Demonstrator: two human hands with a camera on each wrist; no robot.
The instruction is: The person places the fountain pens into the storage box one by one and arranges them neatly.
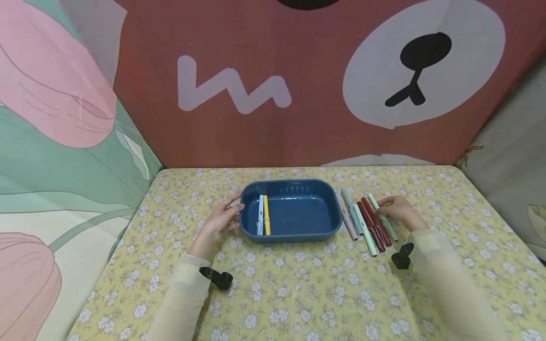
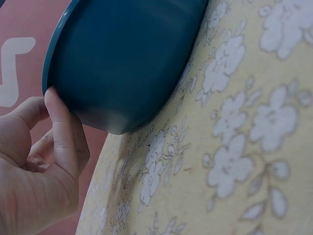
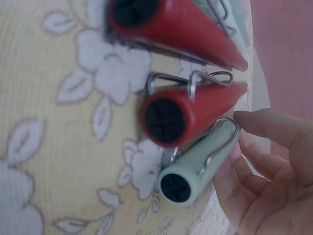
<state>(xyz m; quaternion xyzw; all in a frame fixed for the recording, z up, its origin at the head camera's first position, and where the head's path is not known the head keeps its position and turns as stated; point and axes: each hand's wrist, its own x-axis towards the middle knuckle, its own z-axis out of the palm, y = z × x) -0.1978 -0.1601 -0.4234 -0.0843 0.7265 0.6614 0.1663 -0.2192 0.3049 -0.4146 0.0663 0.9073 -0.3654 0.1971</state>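
A dark blue rectangular tray (image 1: 294, 238) with rounded corners stands mid-table. Inside, at its left end, a light blue pen (image 1: 260, 215) and a yellow pen (image 1: 267, 215) lie side by side. My left hand (image 1: 219, 219) holds the tray's left end, a fingertip on the rim; in the left wrist view other fingers are partly hidden. Right of the tray, my right hand (image 1: 399, 211) pinches the far part of a pale green pen (image 3: 198, 169), the rightmost in a row. Next to it lie two dark red pens (image 3: 186, 115), with metal clips and black cap ends.
Further left in the row lie a mint pen (image 1: 366, 230), a grey-green pen (image 1: 351, 210) and a lilac pen (image 1: 348, 219), close to the tray's right side. A yellow floral cloth (image 1: 294, 289) covers the table. Printed fabric walls (image 1: 256, 142) stand behind and at both sides.
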